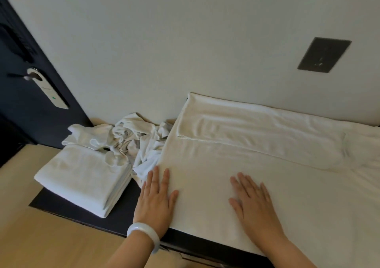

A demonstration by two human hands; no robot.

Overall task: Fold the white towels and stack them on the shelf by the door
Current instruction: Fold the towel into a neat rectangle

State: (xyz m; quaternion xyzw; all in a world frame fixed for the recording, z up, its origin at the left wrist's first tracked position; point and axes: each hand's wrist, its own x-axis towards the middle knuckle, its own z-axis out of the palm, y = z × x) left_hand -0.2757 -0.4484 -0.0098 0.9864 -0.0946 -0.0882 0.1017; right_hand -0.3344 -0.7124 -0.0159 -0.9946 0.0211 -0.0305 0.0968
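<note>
White terry towel (267,177) lay spread flat over the dark shelf top (121,212), filling the frame from centre out to 3 o'clock, w/ its far long edge folded over toward the middle. Both hands rested on its near part. Left hand (157,198), approx 6 o'clock of frame, lay palm down on the towel's left edge, fingers straight and slightly spread, gripping nothing. Right hand (253,204), at its 3 o'clock, was also flat, fingers extended, pressing the cloth and holding nothing. The hands were apart, w/ bare towel btwn them. A pale bangle (144,235) sat on the left wrist.

At 9 o'clock of the left hand, near but not touching it, a stack of folded towels (82,179) sat on the same dark top. At 11–12 o'clock of that hand a crumpled heap (131,138) of white cloth lay against the wall, touching the stack and the spread towel's left edge.

Dark door (30,119) w/ a hanger (48,90) on its handle stood at 9–10 o'clock of frame; a dark wall plate (323,55) at 2 o'clock.
</note>
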